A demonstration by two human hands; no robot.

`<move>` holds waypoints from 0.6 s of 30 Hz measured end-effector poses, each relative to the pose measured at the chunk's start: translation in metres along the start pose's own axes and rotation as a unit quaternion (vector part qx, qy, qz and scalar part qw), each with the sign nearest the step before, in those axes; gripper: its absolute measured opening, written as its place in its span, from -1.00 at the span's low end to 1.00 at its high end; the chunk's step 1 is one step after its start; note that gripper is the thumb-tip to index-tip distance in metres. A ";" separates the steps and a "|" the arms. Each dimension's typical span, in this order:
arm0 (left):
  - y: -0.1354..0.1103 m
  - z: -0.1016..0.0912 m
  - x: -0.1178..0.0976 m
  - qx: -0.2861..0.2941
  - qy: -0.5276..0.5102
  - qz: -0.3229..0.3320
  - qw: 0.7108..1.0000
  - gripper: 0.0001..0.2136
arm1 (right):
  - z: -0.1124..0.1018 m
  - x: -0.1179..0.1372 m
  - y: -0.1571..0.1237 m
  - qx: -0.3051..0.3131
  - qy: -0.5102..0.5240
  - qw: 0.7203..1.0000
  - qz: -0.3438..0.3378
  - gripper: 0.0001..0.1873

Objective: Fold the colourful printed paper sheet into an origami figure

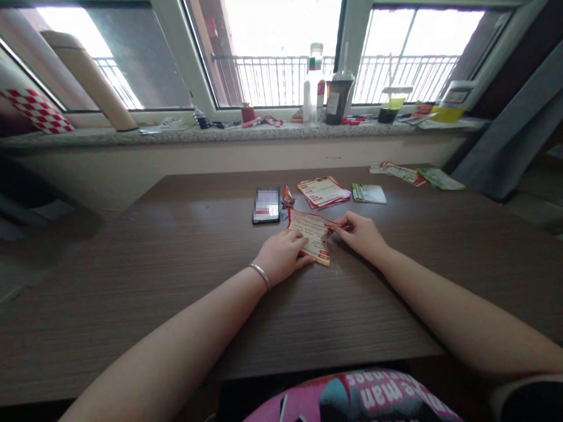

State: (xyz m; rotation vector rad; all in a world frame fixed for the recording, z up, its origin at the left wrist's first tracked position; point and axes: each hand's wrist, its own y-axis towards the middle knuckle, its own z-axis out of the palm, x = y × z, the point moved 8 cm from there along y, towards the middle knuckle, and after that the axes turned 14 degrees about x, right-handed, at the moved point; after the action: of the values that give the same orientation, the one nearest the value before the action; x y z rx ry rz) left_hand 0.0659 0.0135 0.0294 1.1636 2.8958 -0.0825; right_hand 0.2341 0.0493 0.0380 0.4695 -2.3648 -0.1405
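Note:
A small red-and-white printed paper [313, 233] lies on the brown wooden table [176, 264] in front of me. My left hand [282, 255], with a silver bracelet on its wrist, rests on the paper's left edge with fingers curled down onto it. My right hand [358, 233] pinches the paper's right corner between fingertips. A phone [266, 206] lies just behind the paper, and a small folded red paper piece [287, 197] sits beside the phone.
A stack of similar red leaflets [323, 192] and a green card [369, 193] lie further back; more leaflets [402, 172] lie at the far right. The stone windowsill [132, 136] holds bottles, a drink cup [338, 99] and small items. A grey curtain [505, 135] hangs right.

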 end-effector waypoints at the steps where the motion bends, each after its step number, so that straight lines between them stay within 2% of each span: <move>1: 0.000 -0.002 -0.001 -0.003 0.011 0.003 1.000 -0.68 | 0.001 0.001 0.000 0.006 0.002 1.000 -0.007 -0.86; 5: -0.001 -0.008 -0.005 -0.028 0.029 0.018 0.999 -0.71 | 0.007 0.007 0.000 0.043 0.031 0.997 -0.051 -0.91; 7: -0.004 -0.012 -0.004 -0.058 0.021 0.007 0.998 -0.70 | 0.009 0.011 -0.001 0.057 0.037 0.996 -0.062 -0.93; 12: -0.012 -0.020 -0.003 -0.146 0.028 0.001 0.989 -0.41 | 0.009 0.014 -0.001 0.063 0.036 0.995 -0.068 -0.96; 15: -0.012 -0.020 -0.004 -0.146 0.048 0.007 0.988 -0.27 | 0.010 0.015 -0.002 0.070 0.033 0.995 -0.064 -0.96; 18: -0.009 -0.019 -0.004 -0.130 0.060 0.010 0.990 -0.26 | 0.013 0.018 -0.004 0.087 0.019 0.994 -0.069 -0.96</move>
State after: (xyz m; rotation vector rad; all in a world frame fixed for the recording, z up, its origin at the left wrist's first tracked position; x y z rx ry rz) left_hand 0.0629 0.0051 0.0491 1.1883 2.8799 0.3665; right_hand 0.2137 0.0387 0.0391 0.7142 -2.3167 0.0122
